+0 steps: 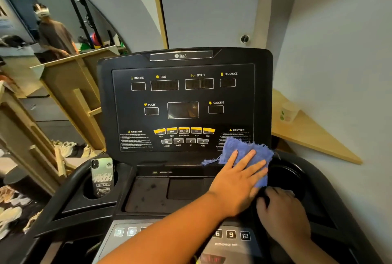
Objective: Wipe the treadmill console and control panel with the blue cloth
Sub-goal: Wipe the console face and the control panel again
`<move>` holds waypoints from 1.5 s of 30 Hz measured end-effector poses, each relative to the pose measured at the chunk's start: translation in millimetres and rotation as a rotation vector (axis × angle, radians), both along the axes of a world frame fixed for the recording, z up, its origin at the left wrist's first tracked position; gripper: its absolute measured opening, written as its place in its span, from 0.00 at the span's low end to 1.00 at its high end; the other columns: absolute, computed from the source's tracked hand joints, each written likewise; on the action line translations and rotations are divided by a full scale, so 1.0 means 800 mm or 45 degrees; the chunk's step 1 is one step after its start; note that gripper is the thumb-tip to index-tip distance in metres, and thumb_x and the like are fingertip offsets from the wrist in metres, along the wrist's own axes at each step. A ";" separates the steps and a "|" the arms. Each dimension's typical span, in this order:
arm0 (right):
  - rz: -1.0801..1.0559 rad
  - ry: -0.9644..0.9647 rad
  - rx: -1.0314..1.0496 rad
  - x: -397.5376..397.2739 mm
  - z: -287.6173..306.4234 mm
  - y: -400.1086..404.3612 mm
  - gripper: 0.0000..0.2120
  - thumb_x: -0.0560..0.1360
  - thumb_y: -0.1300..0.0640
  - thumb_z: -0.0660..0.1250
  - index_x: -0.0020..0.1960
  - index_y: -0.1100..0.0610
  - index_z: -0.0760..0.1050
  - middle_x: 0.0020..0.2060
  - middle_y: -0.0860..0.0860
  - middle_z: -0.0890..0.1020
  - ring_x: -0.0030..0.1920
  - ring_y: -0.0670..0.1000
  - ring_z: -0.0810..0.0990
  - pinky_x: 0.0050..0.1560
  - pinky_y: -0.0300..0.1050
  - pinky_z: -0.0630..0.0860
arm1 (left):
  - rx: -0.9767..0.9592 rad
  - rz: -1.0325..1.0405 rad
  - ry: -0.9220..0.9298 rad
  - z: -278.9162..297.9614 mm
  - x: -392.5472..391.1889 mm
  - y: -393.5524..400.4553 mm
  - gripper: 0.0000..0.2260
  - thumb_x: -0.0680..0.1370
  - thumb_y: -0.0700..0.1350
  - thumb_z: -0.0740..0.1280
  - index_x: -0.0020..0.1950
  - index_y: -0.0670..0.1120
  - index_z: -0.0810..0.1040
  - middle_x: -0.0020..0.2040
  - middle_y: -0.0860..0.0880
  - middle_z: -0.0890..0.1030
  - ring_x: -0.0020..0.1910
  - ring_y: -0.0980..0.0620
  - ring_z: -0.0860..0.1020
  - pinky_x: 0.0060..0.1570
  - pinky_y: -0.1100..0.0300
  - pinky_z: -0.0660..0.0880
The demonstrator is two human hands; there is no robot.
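The black treadmill console [182,94] stands upright in front of me, its display windows dark and a row of yellow buttons [184,131] low on its face. The frayed blue cloth [244,147] lies against the console's lower right corner, over the right caution text. My left hand [237,179] presses flat on the cloth with fingers spread, the arm crossing from the lower left. My right hand [282,215] rests lower right, fingers curled over the black rim beside the right cup holder [286,176]. The lower control panel [231,235] with number keys is partly hidden by my left arm.
A phone [101,176] stands in the left cup holder. A flat black tray [148,193] sits below the console. A paper cup [288,111] stands on a wooden corner shelf [314,136] to the right. Wooden racks and shoes [70,147] fill the left side, under a mirror [53,30].
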State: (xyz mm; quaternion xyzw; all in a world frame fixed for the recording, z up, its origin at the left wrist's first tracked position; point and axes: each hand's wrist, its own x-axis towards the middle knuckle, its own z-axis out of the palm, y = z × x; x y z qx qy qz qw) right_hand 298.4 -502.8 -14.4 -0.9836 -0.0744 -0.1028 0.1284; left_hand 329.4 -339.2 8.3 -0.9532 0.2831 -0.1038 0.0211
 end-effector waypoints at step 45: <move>-0.514 0.515 0.472 -0.190 0.000 -0.007 0.17 0.84 0.52 0.52 0.43 0.56 0.74 0.40 0.57 0.77 0.40 0.51 0.74 0.45 0.50 0.69 | -0.261 0.778 0.149 -0.049 -0.323 0.168 0.29 0.79 0.55 0.53 0.81 0.55 0.57 0.81 0.48 0.59 0.80 0.42 0.58 0.77 0.43 0.59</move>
